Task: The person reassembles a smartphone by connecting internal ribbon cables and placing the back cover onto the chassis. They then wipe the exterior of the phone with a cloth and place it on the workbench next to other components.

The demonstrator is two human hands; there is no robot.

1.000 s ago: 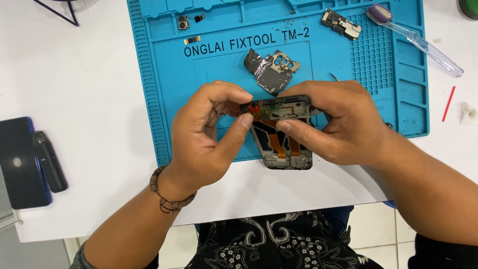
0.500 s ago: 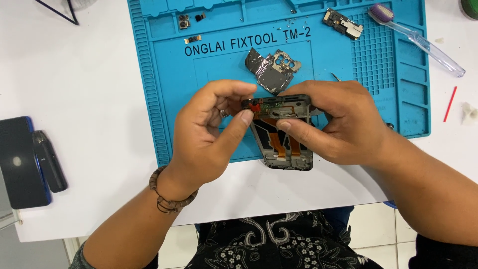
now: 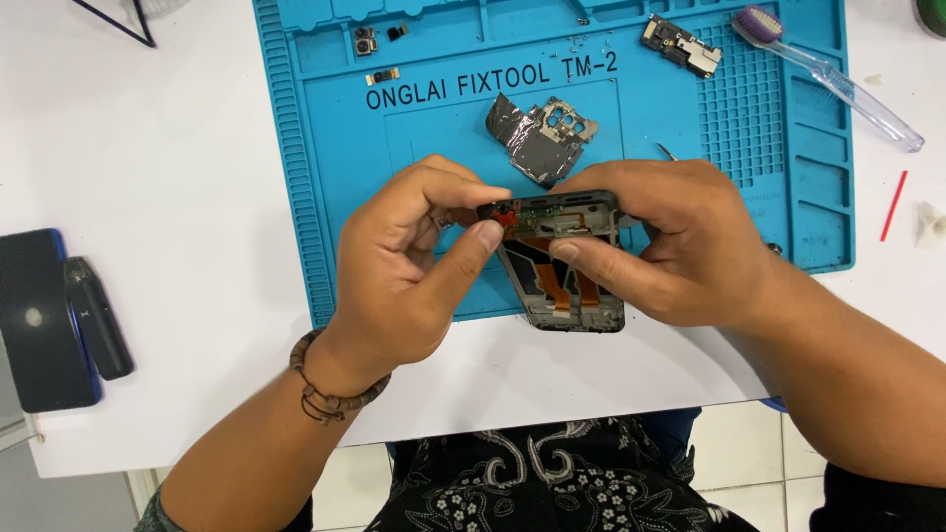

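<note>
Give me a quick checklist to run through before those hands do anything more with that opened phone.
1. Opened phone frame gripped on both sides: ok; left hand and right hand both hold its top end.
2. Frame steadied: ok; its lower end rests on the blue mat.
3. Orange flex cables uncovered: ok.
4. Removed metal shield clear of the hands: ok, it lies further up the mat.
5. Small loose parts contained: ok, in the mat's top trays.
6. Anything pinched between the left fingertips: cannot tell.

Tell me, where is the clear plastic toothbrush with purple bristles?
The clear toothbrush with purple bristles lies at the top right of the head view, slanting across the blue work mat's right corner, beyond the right hand.
</note>
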